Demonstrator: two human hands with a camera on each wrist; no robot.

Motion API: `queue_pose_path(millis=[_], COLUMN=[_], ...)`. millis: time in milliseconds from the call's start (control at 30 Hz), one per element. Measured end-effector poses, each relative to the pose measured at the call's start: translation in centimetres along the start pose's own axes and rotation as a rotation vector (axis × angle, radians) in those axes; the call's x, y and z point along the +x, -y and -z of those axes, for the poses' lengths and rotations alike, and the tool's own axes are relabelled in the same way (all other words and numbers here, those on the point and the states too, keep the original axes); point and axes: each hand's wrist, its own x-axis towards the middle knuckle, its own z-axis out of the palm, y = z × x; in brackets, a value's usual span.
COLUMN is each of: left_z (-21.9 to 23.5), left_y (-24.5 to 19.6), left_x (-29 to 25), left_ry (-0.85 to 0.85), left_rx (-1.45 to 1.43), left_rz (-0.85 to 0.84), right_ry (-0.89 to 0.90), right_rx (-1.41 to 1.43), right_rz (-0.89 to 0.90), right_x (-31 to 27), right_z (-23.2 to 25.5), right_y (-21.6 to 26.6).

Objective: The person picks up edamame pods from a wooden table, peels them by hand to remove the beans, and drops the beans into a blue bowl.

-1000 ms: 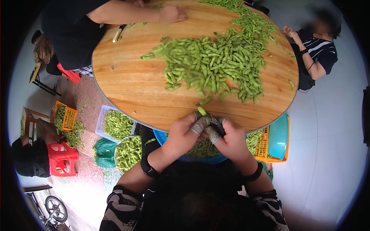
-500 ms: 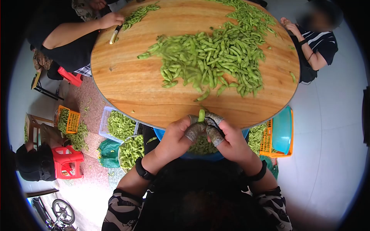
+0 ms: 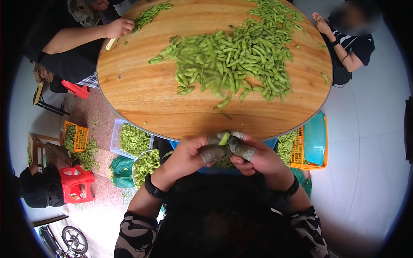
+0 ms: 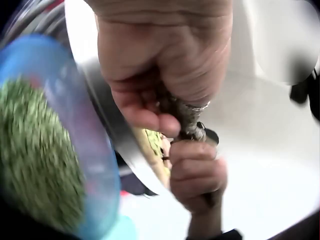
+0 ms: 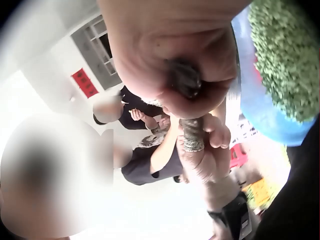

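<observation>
In the head view, my left hand (image 3: 186,152) and right hand (image 3: 262,160) meet just off the near table edge. Grey wrappings cover several fingertips (image 3: 241,148). Between them both hands pinch one green edamame pod (image 3: 224,139), its upper end showing. Below is a blue basin (image 3: 270,143), partly hidden by the hands; the left wrist view shows shelled green beans (image 4: 37,155) filling it. Seen from the right wrist, my right fingers curl inward, and the pod is hidden. A large heap of pods (image 3: 241,60) lies on the round wooden table (image 3: 142,101).
At left stand a pale crate (image 3: 115,139) of pods, a green bag (image 3: 122,171) and a red stool (image 3: 77,182). An orange crate (image 3: 297,157) with a teal basket (image 3: 315,139) is at right. Another person's hand (image 3: 120,28) reaches over the far left table edge; someone sits at far right.
My hands have shifted slightly and the pod now tilts between the fingertips. The person at far left has drawn their arm back toward the small pod pile. The head view has shifted a little.
</observation>
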Motion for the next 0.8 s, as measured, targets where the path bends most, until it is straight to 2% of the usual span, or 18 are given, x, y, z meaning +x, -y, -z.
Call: queue_pose_path(millis=[33, 100, 233, 300, 333, 400, 433, 500, 533, 600, 667, 733, 767, 800], left_z=[-0.2, -0.4, -0.6, -0.5, -0.4, -0.3, -0.3, -0.5, -0.8, -1.6, -1.5, -1.3, -1.3, -1.3], left_y=[0.1, 0.2, 0.5, -0.2, -0.3, -0.5, -0.1, 0.8, 0.8, 0.3, 0.2, 0.1, 0.0, -0.2], left_x=[0.1, 0.3, -0.1, -1.0, -1.0, -0.9, -0.9, -0.8, -0.9, -1.1, -1.3, -1.6, -1.8, -2.0], left_ry=[0.001, -0.275, -0.295, -0.018, -0.016, 0.091, 0.09, 0.079, 0.083, 0.046, 0.064, 0.082, 0.121, 0.159], left_rx=[-0.005, 1.145, 1.181, -0.098, -0.099, -0.603, -0.603, -0.006, -0.008, 0.447, 0.46, 0.473, 0.449, 0.426], left_rz=[0.001, -0.523, -0.567, 0.141, 0.145, 0.225, 0.226, 0.122, 0.125, -0.193, -0.189, -0.184, -0.148, -0.114], right_ry=[-0.004, -0.119, -0.19, -0.004, -0.006, -0.001, -0.001, -0.276, -0.279, -0.473, -0.488, -0.459, -0.459, -0.474], right_rx=[0.0, -0.373, -0.441, -0.115, -0.111, -0.017, -0.016, -0.894, -0.892, -1.392, -1.445, -1.541, -1.538, -1.586], right_rz=[-0.003, 0.208, 0.262, 0.09, 0.089, 0.036, 0.035, 0.8, 0.797, 0.816, 0.861, 0.721, 0.717, 0.607], right_x=[0.1, 0.2, 0.4, 0.0, -0.4, -0.8, -0.3, 1.0, 0.9, 0.7, 0.8, 0.8, 0.9, 1.2], right_z=[-0.3, -1.0, -0.7, -0.3, -0.1, 0.1, 0.3, 0.6, 0.5, -0.1, -0.5, -0.6, -0.4, -0.1], right_y=[-0.4, -1.5, -1.7, -0.6, -0.5, -0.4, -0.9, -2.3, -2.3, -1.7, -1.5, -1.6, -1.9, -2.1])
